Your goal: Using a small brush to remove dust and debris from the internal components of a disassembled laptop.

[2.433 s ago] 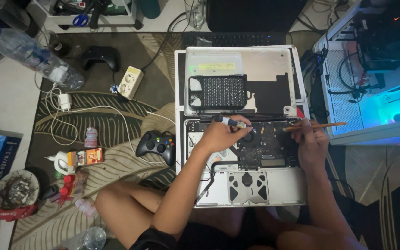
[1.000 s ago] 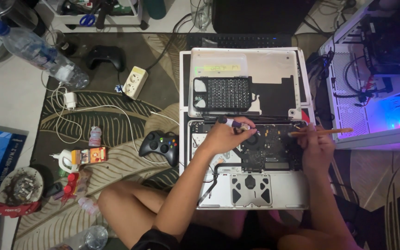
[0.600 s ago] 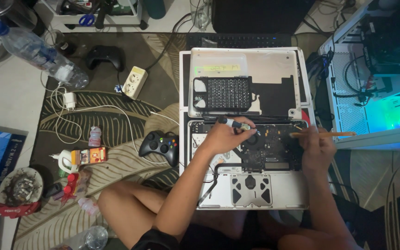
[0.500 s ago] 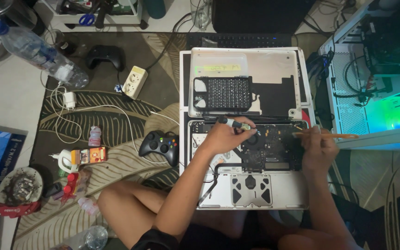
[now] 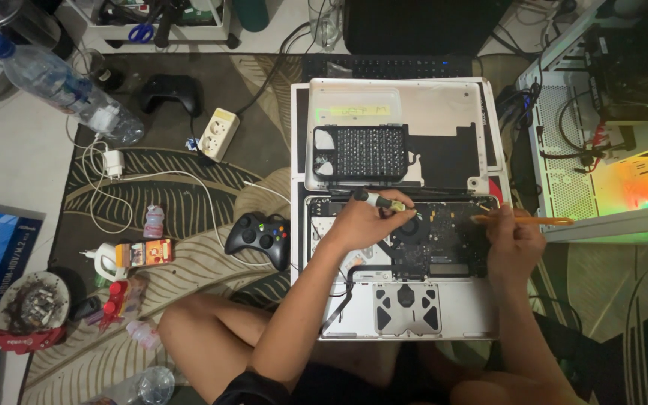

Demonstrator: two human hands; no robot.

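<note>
The left hand [image 5: 360, 225] rests over the opened laptop [image 5: 395, 262], its fingers [image 5: 390, 217] closed around a small screwdriver [image 5: 378, 200] with a dark handle and a yellow-green band; the tool lies almost level, its handle pointing away to the left of the fingers and its tip down by the round black fan [image 5: 412, 223] just beside them. The right hand [image 5: 515, 244] sits at the right edge of the same laptop, its fingers pinched on a thin orange stick [image 5: 525, 220] that runs across them, one end over the dark circuit board [image 5: 444, 236] to their left, the other end poking out past the case to their right. Just beyond the left fingers lies a black tray of screwdriver bits [image 5: 361, 152], resting on the removed silver bottom cover [image 5: 395, 131]. Nearer the body than both hands is the grey battery block [image 5: 406, 309]. Well to the left of the left fingers, on the patterned rug [image 5: 189, 202], lie a black game controller [image 5: 259, 234], a white power strip [image 5: 219, 133] and a plastic water bottle [image 5: 61, 86]. To the right of the right fingers stands an open computer case [image 5: 609, 120] with coloured lights.
</note>
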